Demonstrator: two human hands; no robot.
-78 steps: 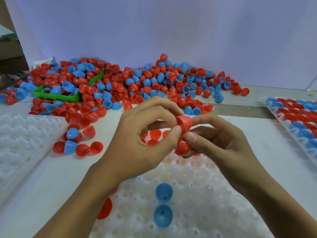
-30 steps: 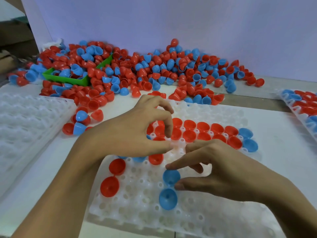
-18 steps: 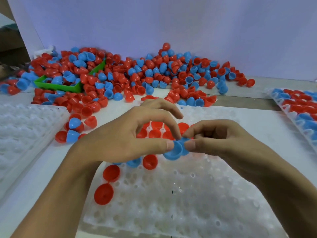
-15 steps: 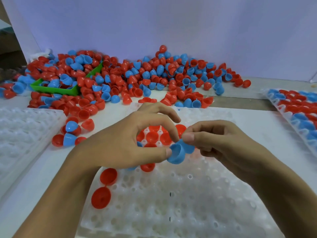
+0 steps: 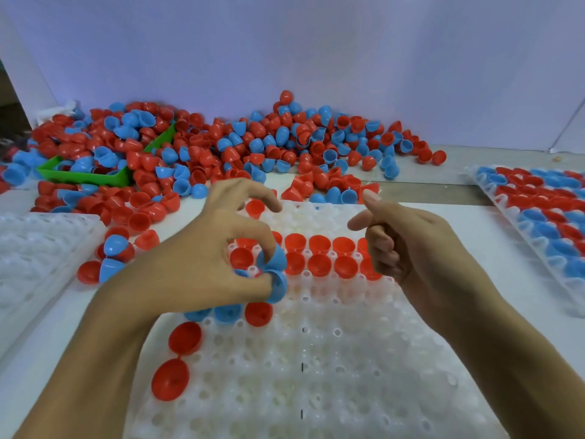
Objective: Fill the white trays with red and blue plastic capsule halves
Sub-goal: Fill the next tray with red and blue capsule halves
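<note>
A white tray (image 5: 316, 369) with round pockets lies in front of me. Two rows of red halves (image 5: 319, 264) fill its far part, and a few blue and red halves (image 5: 228, 313) sit in the row below. My left hand (image 5: 205, 264) pinches a pair of joined blue capsule halves (image 5: 275, 274) between thumb and forefinger, just above the tray. My right hand (image 5: 408, 248) hovers to the right with loosely curled fingers, holding nothing. A joined pair of red halves (image 5: 177, 359) lies at the tray's left edge.
A big pile of loose red and blue halves (image 5: 269, 144) covers the table's back, partly over a green bin (image 5: 95, 175). An unfilled white tray (image 5: 34, 264) sits at the left. A filled tray (image 5: 544, 217) lies at the right.
Both hands held the blue pair half a second ago. Now only my left hand holds it, lower over the tray, and my right hand has let go and drawn back to the right.
</note>
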